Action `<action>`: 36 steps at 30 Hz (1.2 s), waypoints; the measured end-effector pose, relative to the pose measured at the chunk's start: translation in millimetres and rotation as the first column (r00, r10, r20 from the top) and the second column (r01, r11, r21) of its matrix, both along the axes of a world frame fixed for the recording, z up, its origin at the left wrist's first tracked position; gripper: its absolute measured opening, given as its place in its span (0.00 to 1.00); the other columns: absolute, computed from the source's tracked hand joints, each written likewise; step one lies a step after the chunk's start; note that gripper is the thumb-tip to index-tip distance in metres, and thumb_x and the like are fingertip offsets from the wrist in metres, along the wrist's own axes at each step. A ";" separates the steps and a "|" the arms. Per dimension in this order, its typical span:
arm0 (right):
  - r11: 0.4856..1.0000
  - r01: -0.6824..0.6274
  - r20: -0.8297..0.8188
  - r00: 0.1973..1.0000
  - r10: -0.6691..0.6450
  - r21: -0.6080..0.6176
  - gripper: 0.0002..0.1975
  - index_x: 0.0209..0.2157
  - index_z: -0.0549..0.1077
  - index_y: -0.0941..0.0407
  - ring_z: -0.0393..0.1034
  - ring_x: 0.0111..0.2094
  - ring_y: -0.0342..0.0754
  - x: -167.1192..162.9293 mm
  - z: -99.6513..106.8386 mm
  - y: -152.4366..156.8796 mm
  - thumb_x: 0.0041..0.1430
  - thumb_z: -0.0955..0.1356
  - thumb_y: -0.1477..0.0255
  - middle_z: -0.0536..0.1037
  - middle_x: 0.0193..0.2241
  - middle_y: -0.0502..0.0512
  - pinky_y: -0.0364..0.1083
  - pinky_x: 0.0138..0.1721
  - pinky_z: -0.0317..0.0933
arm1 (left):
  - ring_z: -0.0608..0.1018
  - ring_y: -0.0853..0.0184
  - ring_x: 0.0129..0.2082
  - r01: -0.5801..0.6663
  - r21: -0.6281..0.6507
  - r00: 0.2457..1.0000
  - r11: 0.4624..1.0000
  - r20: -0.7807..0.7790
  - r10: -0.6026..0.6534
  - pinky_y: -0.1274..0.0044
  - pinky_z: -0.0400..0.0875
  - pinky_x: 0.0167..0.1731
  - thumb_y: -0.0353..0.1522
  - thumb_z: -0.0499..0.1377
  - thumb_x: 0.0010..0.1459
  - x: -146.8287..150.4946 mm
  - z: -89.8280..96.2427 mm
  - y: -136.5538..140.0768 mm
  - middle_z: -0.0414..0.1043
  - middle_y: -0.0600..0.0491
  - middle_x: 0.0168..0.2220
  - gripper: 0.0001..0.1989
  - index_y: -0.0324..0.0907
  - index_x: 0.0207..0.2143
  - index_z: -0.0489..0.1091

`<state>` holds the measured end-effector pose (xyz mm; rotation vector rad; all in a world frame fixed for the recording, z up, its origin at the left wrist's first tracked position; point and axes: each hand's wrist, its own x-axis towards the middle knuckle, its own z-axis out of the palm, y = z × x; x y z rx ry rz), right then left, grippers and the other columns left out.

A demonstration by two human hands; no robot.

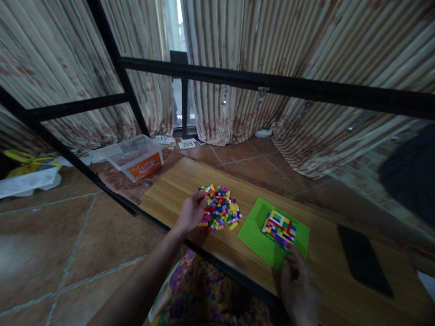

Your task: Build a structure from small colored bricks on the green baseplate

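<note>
My left hand (193, 212) is at the left edge of a pile of small coloured toy bricks (222, 209). Its fingers are bent together at the bricks; anything between them is too small to make out. To the right, a green baseplate (253, 226) lies flat on the table, bearing a low block of joined multicoloured bricks (279, 228). My right hand (301, 283) is at the plate's near right side, fingertips by the near corner of the joined bricks. Its fingers are curled and slightly blurred, and what they may hold is hidden.
The wooden table (180, 185) has a black metal edge bar near me. A dark flat object (364, 260) lies at its right. Beyond the table's left end, a clear plastic box (137, 156) stands on the floor. Black frame bars (238, 74) cross before the curtains.
</note>
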<state>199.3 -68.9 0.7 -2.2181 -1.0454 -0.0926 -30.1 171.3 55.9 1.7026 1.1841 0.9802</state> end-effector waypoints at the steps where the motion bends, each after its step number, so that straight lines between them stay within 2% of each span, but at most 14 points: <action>1: 1.000 0.002 0.001 1.000 -0.002 -0.003 0.27 0.56 0.68 0.57 0.70 0.39 0.54 0.0 0.2 -0.2 0.61 0.59 0.58 0.77 0.38 0.60 0.51 0.42 0.62 | 0.74 0.68 0.31 0.014 -0.024 1.000 1.000 0.008 -0.014 0.79 0.66 0.32 0.29 0.53 0.56 0.3 1.1 -0.8 0.72 0.54 0.29 0.07 0.39 0.34 0.70; 4: 1.000 -0.007 0.001 1.000 0.007 -0.014 0.27 0.57 0.67 0.56 0.70 0.39 0.54 0.2 0.1 -1.2 0.61 0.59 0.58 0.77 0.39 0.59 0.51 0.42 0.62 | 0.73 0.70 0.27 0.056 -0.088 0.998 0.995 0.047 -0.052 0.81 0.64 0.27 0.30 0.53 0.55 1.5 6.0 -3.9 0.68 0.57 0.24 0.05 0.39 0.29 0.68; 7: 1.000 -0.004 0.009 1.000 0.005 -0.021 0.27 0.56 0.68 0.56 0.70 0.39 0.54 1.0 -1.3 -1.6 0.61 0.59 0.58 0.77 0.38 0.58 0.51 0.41 0.62 | 0.74 0.71 0.25 0.065 -0.158 0.995 0.985 0.082 -0.052 0.82 0.63 0.24 0.30 0.53 0.54 3.5 9.5 -7.6 0.67 0.58 0.24 0.04 0.40 0.28 0.66; 13: 1.000 -0.021 0.020 1.000 0.021 0.000 0.27 0.56 0.68 0.57 0.70 0.38 0.53 1.6 -2.8 -1.6 0.62 0.59 0.57 0.77 0.38 0.59 0.51 0.42 0.62 | 0.75 0.70 0.24 0.024 -0.181 0.995 0.983 0.104 -0.005 0.82 0.65 0.24 0.31 0.53 0.55 6.9 -0.7 -6.1 0.69 0.58 0.25 0.05 0.41 0.31 0.67; 15: 1.000 -0.026 0.022 0.999 0.026 0.003 0.27 0.56 0.68 0.58 0.70 0.38 0.53 1.3 -2.4 -1.6 0.62 0.59 0.57 0.77 0.37 0.59 0.50 0.41 0.62 | 0.75 0.70 0.25 0.030 -0.115 1.000 0.993 0.011 -0.029 0.81 0.66 0.26 0.30 0.53 0.56 7.3 -3.2 -1.7 0.70 0.58 0.24 0.05 0.40 0.30 0.68; 17: 1.000 -0.024 0.025 0.999 0.024 0.004 0.27 0.56 0.67 0.58 0.70 0.38 0.53 1.0 -2.0 -1.5 0.62 0.59 0.57 0.77 0.37 0.59 0.50 0.41 0.62 | 0.76 0.69 0.27 0.059 -0.009 0.985 0.998 -0.162 -0.059 0.80 0.67 0.30 0.29 0.53 0.57 7.9 -2.1 2.9 0.72 0.56 0.25 0.08 0.40 0.29 0.71; 19: 1.000 -0.015 0.032 0.999 0.015 0.002 0.27 0.56 0.68 0.58 0.70 0.38 0.53 0.8 -1.7 -1.2 0.62 0.59 0.58 0.77 0.37 0.60 0.51 0.41 0.62 | 0.77 0.67 0.32 0.091 0.077 0.943 0.993 -0.326 -0.061 0.78 0.68 0.35 0.29 0.53 0.58 9.6 1.4 6.9 0.76 0.53 0.31 0.10 0.41 0.34 0.74; 21: 1.000 -0.017 0.030 0.999 0.017 0.001 0.27 0.56 0.68 0.58 0.70 0.38 0.54 0.6 -1.5 -0.9 0.62 0.59 0.57 0.77 0.38 0.60 0.51 0.41 0.62 | 0.78 0.65 0.37 0.106 0.115 0.898 0.988 -0.437 -0.045 0.77 0.69 0.40 0.29 0.54 0.59 12.2 5.1 9.8 0.78 0.51 0.37 0.12 0.43 0.41 0.75; 24: 1.000 -0.021 0.030 0.999 0.021 0.009 0.26 0.56 0.68 0.58 0.70 0.38 0.53 0.1 -1.0 -0.3 0.62 0.58 0.58 0.77 0.37 0.60 0.51 0.42 0.62 | 0.79 0.64 0.40 0.150 0.113 0.829 0.982 -0.556 -0.062 0.76 0.69 0.44 0.28 0.54 0.58 15.6 8.3 12.4 0.79 0.49 0.41 0.16 0.45 0.47 0.74; 27: 1.000 -0.006 0.038 0.999 0.006 -0.004 0.26 0.56 0.68 0.57 0.70 0.38 0.54 -0.4 -0.4 0.0 0.62 0.59 0.59 0.77 0.37 0.59 0.51 0.41 0.62 | 0.79 0.64 0.40 0.204 0.105 0.802 0.973 -0.588 -0.105 0.76 0.70 0.45 0.25 0.52 0.57 15.5 9.0 13.7 0.79 0.50 0.41 0.20 0.46 0.49 0.74; 30: 1.000 -0.002 0.032 0.999 0.003 -0.012 0.26 0.55 0.69 0.58 0.70 0.38 0.54 -0.3 -0.1 -0.3 0.62 0.59 0.58 0.77 0.37 0.60 0.51 0.40 0.62 | 0.79 0.65 0.43 0.217 0.113 0.828 0.970 -0.547 -0.121 0.77 0.69 0.47 0.23 0.51 0.56 11.8 8.5 16.1 0.78 0.50 0.44 0.22 0.45 0.49 0.74; 33: 1.000 -0.017 0.015 1.000 0.017 0.001 0.27 0.55 0.68 0.58 0.70 0.38 0.54 0.0 -0.5 -0.8 0.62 0.59 0.57 0.77 0.37 0.60 0.51 0.40 0.63 | 0.77 0.66 0.47 0.149 0.126 0.864 0.981 -0.499 -0.067 0.79 0.68 0.49 0.22 0.49 0.56 6.4 6.5 23.3 0.77 0.50 0.48 0.22 0.43 0.49 0.74; 36: 1.000 -0.011 0.010 1.000 0.010 0.004 0.28 0.55 0.68 0.58 0.70 0.39 0.54 0.9 -1.9 -1.0 0.61 0.58 0.56 0.77 0.38 0.60 0.51 0.41 0.63 | 0.77 0.66 0.47 0.026 0.128 0.839 0.991 -0.543 0.048 0.79 0.68 0.48 0.23 0.48 0.58 1.5 4.1 36.0 0.77 0.49 0.47 0.21 0.41 0.48 0.74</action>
